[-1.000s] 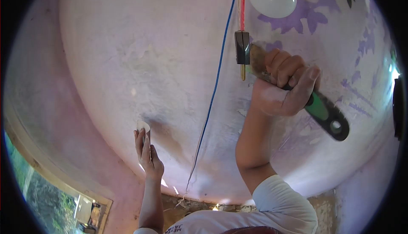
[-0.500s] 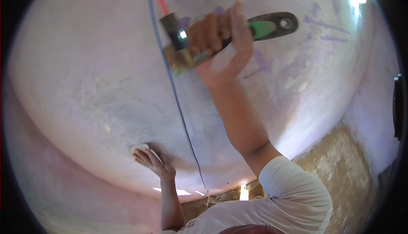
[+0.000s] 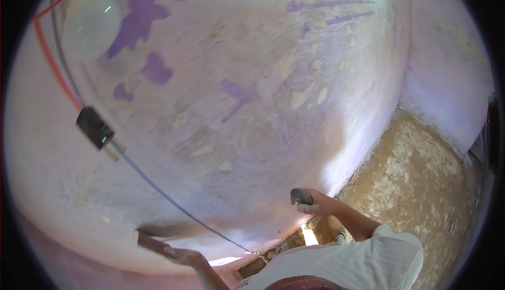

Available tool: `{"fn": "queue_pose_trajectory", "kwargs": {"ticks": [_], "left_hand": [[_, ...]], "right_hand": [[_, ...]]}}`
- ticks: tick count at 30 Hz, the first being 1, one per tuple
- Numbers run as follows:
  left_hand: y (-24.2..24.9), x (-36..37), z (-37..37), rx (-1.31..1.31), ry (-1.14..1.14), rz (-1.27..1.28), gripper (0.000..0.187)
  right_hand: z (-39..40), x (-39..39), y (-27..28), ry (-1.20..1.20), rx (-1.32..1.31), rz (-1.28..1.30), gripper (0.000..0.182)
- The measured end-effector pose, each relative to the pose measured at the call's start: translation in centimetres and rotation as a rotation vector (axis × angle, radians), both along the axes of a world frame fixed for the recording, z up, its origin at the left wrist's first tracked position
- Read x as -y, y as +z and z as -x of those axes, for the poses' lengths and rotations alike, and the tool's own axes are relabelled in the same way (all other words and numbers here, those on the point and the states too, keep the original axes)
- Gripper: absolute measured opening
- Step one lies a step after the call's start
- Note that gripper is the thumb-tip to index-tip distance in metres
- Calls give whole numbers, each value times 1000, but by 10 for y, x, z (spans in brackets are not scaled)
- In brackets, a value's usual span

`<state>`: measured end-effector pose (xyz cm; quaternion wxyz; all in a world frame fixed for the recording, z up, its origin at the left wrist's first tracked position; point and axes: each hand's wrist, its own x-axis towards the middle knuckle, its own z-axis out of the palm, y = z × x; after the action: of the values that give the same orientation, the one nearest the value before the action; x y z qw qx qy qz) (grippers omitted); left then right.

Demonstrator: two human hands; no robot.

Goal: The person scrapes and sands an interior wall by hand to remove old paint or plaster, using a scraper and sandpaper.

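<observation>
Well, R hand (image 3: 315,203) had dropped, clenched round a tool's dark handle (image 3: 301,196), well right of and below the plug (image 3: 96,128); L hand (image 3: 184,256), approx. below it, gripped a flat piece (image 3: 151,241) by the wall (image 3: 252,148).

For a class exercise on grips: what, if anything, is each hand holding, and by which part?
The right hand grips a dark handle near its rounded end; the left hand holds a flat piece by its near end.

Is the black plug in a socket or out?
Out: the black plug hangs in front of the wall, its metal prongs bare.
</observation>
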<state>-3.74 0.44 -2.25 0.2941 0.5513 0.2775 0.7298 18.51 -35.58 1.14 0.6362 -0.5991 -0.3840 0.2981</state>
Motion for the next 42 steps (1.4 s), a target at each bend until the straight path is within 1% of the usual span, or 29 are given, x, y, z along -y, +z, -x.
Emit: {"fn": "queue_pose_trajectory", "kwargs": {"ticks": [2, 3, 5, 6, 7, 8, 9, 10, 12, 15, 16, 17, 18, 21, 24, 27, 30, 33, 36, 37, 39, 42], "left_hand": [[43, 56, -24, 311, -62, 11, 50], [55, 79, -28, 25, 256, -237, 51], [75, 125, -28, -563, 878, -747, 52], [81, 148, -53, -477, 515, -724, 54], [88, 172, -78, -323, 121, -678, 57], [94, 196, -103, -156, -190, -603, 60], [84, 199, -112, -302, -137, -731, 54], [77, 208, -125, -365, -189, -669, 48], [77, 210, -152, -487, -154, -786, 45], [74, 198, -184, -678, 122, -672, 44], [76, 195, -196, -682, 174, -615, 47], [83, 197, -206, -686, 223, -561, 49], [89, 202, -217, -689, 269, -507, 52], [105, 235, -256, -600, 386, -517, 69], [99, 257, -286, -648, 378, -462, 85], [93, 297, -323, -772, 375, -516, 88], [87, 338, -359, -760, 308, -589, 89], [73, 373, -391, -815, 204, -699, 83], [48, 399, -418, -916, 94, -782, 66], [38, 400, -425, -875, 85, -818, 60], [27, 405, -440, -781, 65, -887, 50], [23, 426, -445, -698, -275, -901, 43]], "right_hand": [[6, 36, -11, -88, -158, 155, 34], [2, 51, -23, -47, -252, 192, 42], [1, 68, -10, -163, -97, 233, 44], [0, 77, -4, -218, -23, 260, 46], [-6, 84, -7, -239, 106, 272, 47], [-12, 93, -6, -223, 128, 298, 46], [-18, 103, -3, -204, 157, 323, 45], [-24, 114, 0, -185, 189, 346, 44], [-29, 139, 12, -224, 208, 368, 44], [-44, 183, 8, -303, 212, 389, 44], [-48, 195, -3, -332, 203, 400, 44], [-51, 209, -13, -355, 136, 350, 44], [-53, 224, -16, -381, 154, 388, 45], [-56, 268, -15, -451, 166, 495, 46], [-53, 304, -15, -532, 145, 476, 44], [-55, 331, -15, -594, 83, 424, 41], [-57, 349, -8, -670, 16, 472, 39], [-60, 365, -9, -702, 50, 533, 40], [-60, 380, -26, -769, 183, 418, 30], [-58, 380, -24, -840, 136, 351, 26], [-59, 387, -17, -880, 81, 364, 27], [-70, 402, -10, -929, -30, 442, 29]]}}
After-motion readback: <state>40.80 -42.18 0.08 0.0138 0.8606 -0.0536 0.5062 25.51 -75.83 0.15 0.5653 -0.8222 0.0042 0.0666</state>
